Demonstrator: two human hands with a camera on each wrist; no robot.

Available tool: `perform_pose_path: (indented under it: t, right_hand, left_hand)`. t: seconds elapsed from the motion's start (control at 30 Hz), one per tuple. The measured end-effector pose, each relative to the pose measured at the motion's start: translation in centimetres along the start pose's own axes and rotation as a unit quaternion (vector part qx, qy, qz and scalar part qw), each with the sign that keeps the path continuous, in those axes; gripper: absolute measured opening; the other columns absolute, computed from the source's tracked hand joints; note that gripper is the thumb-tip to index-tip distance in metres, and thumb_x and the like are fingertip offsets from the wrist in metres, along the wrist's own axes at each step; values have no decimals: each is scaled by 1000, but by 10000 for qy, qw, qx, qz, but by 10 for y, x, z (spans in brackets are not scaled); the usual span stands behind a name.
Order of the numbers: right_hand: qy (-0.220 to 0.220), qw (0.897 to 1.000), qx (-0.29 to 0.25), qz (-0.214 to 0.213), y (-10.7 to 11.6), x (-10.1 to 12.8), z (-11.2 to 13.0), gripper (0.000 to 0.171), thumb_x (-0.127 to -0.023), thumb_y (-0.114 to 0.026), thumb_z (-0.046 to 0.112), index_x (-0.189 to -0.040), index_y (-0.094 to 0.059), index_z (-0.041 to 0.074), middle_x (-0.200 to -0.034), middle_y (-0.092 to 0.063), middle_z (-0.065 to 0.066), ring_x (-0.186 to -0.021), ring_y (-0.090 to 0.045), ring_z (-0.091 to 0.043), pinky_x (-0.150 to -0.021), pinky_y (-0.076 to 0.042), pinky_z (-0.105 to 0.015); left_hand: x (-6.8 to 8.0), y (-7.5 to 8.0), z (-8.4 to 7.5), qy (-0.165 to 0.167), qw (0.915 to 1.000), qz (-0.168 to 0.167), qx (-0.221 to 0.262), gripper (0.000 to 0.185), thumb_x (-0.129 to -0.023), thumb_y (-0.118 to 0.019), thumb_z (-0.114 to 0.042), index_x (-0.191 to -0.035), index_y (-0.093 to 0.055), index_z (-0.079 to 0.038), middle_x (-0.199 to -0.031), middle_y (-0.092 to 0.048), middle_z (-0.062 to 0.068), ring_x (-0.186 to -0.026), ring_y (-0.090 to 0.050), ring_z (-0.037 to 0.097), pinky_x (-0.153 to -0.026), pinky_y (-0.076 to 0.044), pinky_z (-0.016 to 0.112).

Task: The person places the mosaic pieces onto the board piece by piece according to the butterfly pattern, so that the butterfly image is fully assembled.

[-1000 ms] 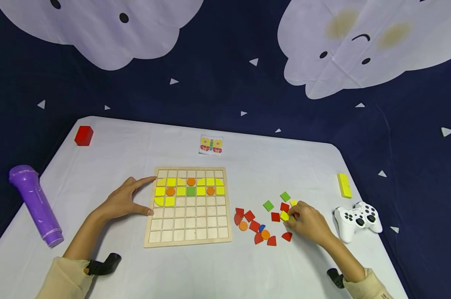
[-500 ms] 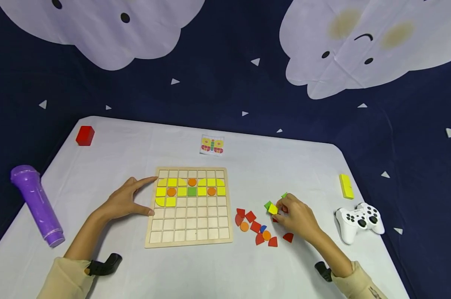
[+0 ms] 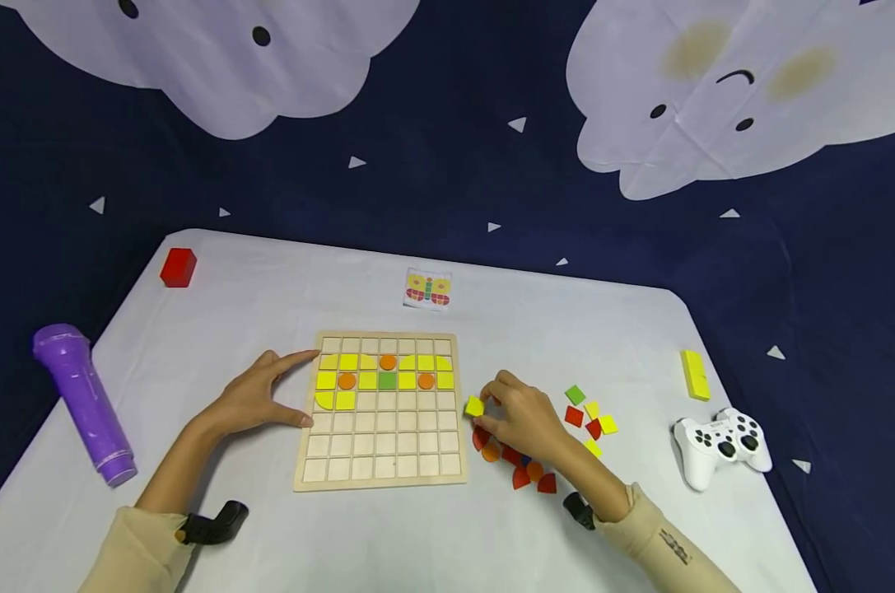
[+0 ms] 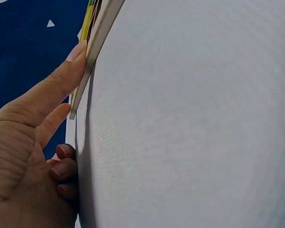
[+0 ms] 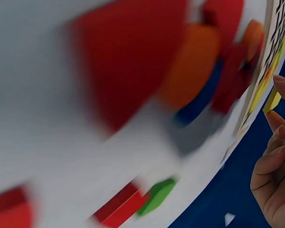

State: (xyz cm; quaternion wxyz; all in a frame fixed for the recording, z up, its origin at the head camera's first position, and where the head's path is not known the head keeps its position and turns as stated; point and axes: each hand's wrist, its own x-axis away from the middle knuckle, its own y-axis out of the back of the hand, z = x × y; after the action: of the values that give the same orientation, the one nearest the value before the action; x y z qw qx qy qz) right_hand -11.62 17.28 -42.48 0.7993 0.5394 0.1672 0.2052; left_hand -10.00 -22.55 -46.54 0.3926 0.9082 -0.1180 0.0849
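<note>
Head: pinching yellow square in right hand, just off board at 3 o'clock; touching board at 9 o'clock with left hand, spread wide. Left wrist: touching board at 11 o'clock. Right wrist: pinching yellow square at 3 o'clock.

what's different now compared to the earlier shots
The right hand has moved left, from the far side of the loose pieces to beside the right edge of the board. It carries a yellow square, already at its fingertips earlier, and has not let go. The left hand stays at the board's left edge, and the pieces on the board look unchanged.
</note>
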Motion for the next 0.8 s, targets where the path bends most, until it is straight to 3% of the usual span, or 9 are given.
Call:
perform_pose_path:
  t: [0.27, 0.8]
  right_hand:
    - [664, 9976, 90, 181, -15, -26, 33, 26, -80, -83, 25, -94, -70, 7, -85, -54, 1, -64, -47, -6, -58, -41, -22]
    - [1137, 9889, 323, 905, -35, -73, 83, 26, -86, -77, 29, -103, -72, 10, -96, -58, 0, -68, -52, -8, -61, -44, -20]
  left_hand:
    - [-1, -1, 1, -63, 10000, -14, 17, 106, -59, -93, -41, -150, -43, -20, -96, -42, 10, -81, -42, 23, -65, -34, 34]
    - [0, -1, 2, -89, 9999, 4, 54, 106, -59, -93, -42, -150, -44, -20, -96, -42, 10, -80, -41, 23, -66, -34, 34]
